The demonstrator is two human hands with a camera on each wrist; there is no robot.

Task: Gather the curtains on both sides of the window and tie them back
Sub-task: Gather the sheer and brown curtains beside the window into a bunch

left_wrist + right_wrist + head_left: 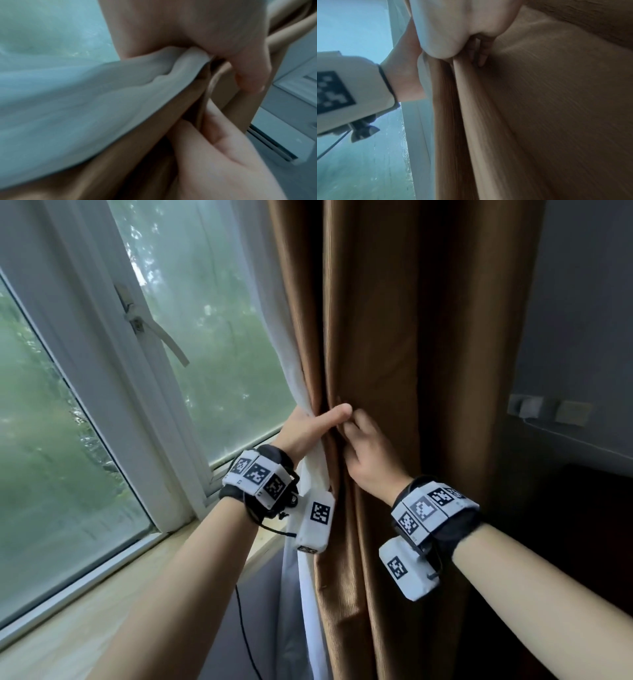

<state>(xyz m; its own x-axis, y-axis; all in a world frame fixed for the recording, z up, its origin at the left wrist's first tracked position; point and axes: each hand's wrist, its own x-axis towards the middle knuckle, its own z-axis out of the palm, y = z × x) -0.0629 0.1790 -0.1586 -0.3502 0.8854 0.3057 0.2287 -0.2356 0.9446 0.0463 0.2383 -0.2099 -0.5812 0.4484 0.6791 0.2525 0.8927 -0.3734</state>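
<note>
Both hands gripping brown curtain (394,337) folds, left hand (308,429), right hand (370,453)

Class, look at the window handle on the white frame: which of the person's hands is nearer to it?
Left. The left hand grips the curtains on the window handle's side; the right hand sits farther right, on the brown curtain.

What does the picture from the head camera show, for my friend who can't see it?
Two hands bunch curtains beside a window: the left hand grips the white curtain together with the edge of the brown curtain, and the right hand pinches a brown fold beside it. Both wrists wear white bands with black square patterns, and the window looks out on blurry green trees.
</note>
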